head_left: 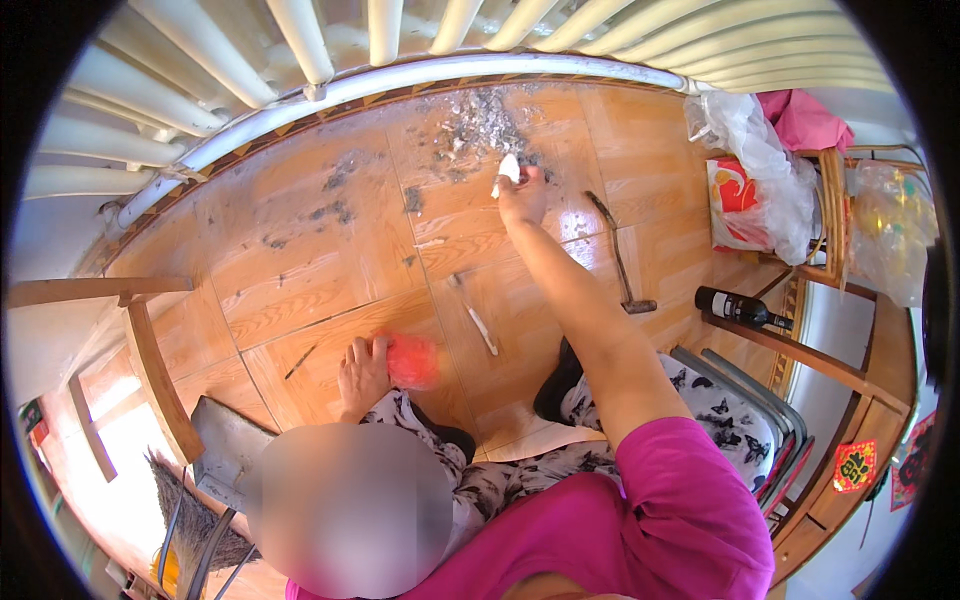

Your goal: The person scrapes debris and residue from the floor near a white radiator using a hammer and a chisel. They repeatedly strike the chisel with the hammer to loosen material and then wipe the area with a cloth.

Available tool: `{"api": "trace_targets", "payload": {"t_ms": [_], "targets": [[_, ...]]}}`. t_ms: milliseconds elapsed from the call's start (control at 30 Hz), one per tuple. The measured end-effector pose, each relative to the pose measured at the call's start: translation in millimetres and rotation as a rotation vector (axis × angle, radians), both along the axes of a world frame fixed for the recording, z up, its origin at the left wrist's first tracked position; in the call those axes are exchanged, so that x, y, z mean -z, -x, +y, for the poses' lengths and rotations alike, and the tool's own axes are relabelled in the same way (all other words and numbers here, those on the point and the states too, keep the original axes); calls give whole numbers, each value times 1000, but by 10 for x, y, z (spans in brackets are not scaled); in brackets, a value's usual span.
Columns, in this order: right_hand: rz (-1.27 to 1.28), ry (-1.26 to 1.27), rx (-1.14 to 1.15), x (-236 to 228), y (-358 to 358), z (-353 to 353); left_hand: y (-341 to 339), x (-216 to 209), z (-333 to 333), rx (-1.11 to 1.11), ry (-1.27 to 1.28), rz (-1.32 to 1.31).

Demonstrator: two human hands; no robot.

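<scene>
My right hand reaches far forward over the tiled floor, its fingers closed on a small white piece whose kind I cannot make out. Just beyond it lies a heap of grey and white debris, with dark dust smudges spread to its left. Close to my body on the left, my left hand is low by the floor, fingers curled at the edge of a red, see-through bunched thing. Between the hands a thin white-and-grey stick-like tool rests on the tiles.
A hammer-like tool lies right of my forearm. Cream radiator pipes line the far side. At right stand a dark bottle and plastic bags. A metal dustpan and a broom are at lower left, near a wooden leg.
</scene>
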State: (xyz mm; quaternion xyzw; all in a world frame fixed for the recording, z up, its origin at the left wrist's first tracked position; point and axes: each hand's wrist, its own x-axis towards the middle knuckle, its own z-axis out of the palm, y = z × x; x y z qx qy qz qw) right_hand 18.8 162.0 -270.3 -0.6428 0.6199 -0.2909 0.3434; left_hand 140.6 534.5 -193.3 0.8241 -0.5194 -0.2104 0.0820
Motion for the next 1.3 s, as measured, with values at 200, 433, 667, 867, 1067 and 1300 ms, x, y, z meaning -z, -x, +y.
{"api": "trace_targets", "payload": {"t_ms": [200,433,667,867,1067,1300], "targets": [[-39,121,-70,-534,385,-337,-47,251,-73,47,-228,-88],[510,149,20,-343,699,-440,-18,214,-133,55,-317,-90],[134,244,-227,-330,104,-319,18,171,-203,32,-346,-101],[378,309,-29,-288,1634,-1683,5,195,-122,-20,-352,-107],[1114,158,179,-30,3470,-2023,57,194,-253,1,-335,-90],[661,280,122,0,1504,-1518,48,303,-239,1,-368,-80]]}}
